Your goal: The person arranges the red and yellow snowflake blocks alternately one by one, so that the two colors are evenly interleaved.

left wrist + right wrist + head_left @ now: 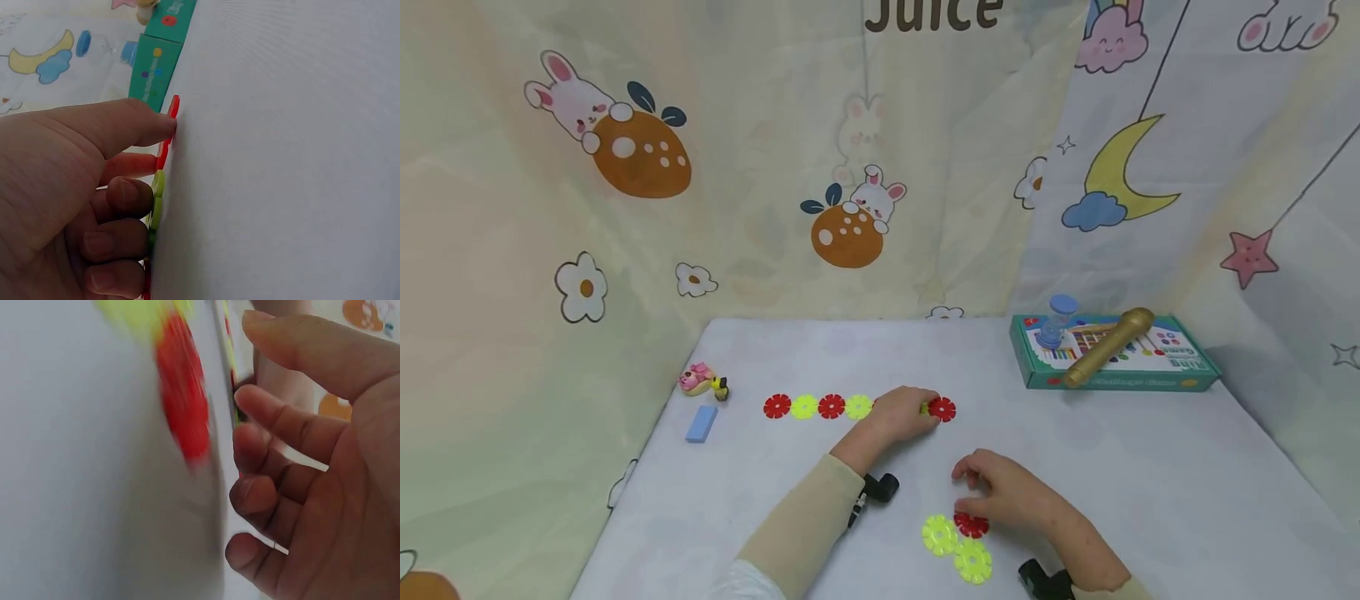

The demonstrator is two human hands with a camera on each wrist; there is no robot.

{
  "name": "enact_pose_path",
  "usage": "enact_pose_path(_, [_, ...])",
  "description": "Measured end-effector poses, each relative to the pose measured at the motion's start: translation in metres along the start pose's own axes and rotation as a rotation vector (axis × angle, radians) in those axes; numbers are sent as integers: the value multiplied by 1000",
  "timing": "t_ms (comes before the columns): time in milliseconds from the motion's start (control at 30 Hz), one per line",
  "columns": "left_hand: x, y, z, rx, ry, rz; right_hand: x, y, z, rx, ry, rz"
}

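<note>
A row of flower-shaped plastic discs (831, 407), red and yellow-green by turns, lies across the white table. My left hand (904, 413) reaches over its right part and hides some of it. Thumb and index finger pinch the red disc (942, 409) at the row's right end; the left wrist view shows the thumb on that red disc (174, 107). Nearer me, my right hand (1011, 496) hovers with loosely bent fingers, holding nothing. Beneath its thumb is a loose red disc (972, 525), partly covered, beside two yellow-green discs (973, 561). In the right wrist view the red disc (182, 394) is blurred.
A green box (1120, 381) at the back right carries a gold toy microphone (1108, 348) and a small blue-capped clear container (1057, 322). On the left are a blue block (702, 424) and small pink and yellow figures (698, 380). Printed cloth hangs behind the table.
</note>
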State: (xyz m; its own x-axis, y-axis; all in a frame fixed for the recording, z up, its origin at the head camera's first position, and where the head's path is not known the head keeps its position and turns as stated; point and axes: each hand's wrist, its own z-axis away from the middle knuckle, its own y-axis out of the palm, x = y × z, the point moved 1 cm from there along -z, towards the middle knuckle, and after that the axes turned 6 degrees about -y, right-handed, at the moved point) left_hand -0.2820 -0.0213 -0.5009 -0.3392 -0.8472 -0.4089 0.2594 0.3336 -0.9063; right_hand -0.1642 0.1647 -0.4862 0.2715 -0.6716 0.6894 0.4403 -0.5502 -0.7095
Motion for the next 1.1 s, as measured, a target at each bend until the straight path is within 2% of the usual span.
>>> enact_pose_path(133, [3,-1,-1,-1,-16,-2,19,24,8,21,-37,117])
enact_pose_path(300, [3,-2,-2,-5,-17,-3,31,33,6,27,-51,179])
enact_pose_path(467, [3,-1,-1,-2,1,-1,36,35,5,56,-21,62])
enact_pose_path(567, [3,1,-1,1,15,-10,38,33,7,52,-20,-73])
enact_pose_path(700, [1,2,-1,7,18,-18,38,15,6,-31,10,-222])
enact_pose_path(833, [0,2,-1,13,18,-21,27,-13,-4,-193,101,-292])
enact_pose_path(967, [1,4,-1,4,29,-33,6,-39,-19,-318,193,-255])
enact_pose_path(1100, [1,4,-1,-4,39,-48,-16,-55,-37,-367,240,-159])
